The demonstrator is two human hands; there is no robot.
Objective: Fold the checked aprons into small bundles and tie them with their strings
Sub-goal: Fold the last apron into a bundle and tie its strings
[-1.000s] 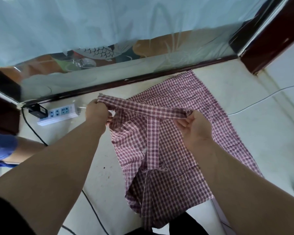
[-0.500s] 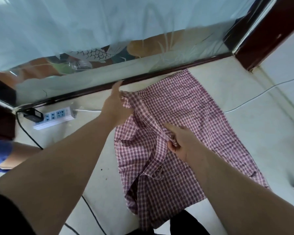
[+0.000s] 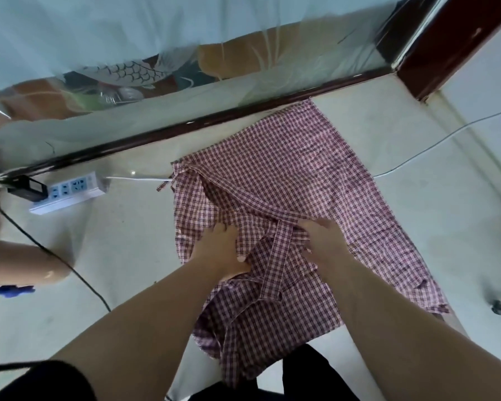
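Observation:
A red-and-white checked apron [image 3: 295, 175] lies spread on the pale floor, its far corner near the dark wooden sill. A checked strap [image 3: 281, 250] runs down its middle, and a thin string end [image 3: 164, 185] sticks out at the left edge. My left hand [image 3: 217, 247] lies flat on the cloth left of the strap, fingers straight and pressing down. Right of the strap, my right hand [image 3: 321, 241] also rests flat on the cloth. The hands' grip on the folds is blurred.
A white power strip [image 3: 70, 191] with a black plug lies left of the apron, a black cable [image 3: 55, 256] running from it. A white cable [image 3: 434, 143] crosses the floor at right. Another person's arm [image 3: 21, 261] shows at the left edge.
Both hands let go of the lifted strap and came down toward me. The strap now lies on the apron, and both palms lie flat on the cloth.

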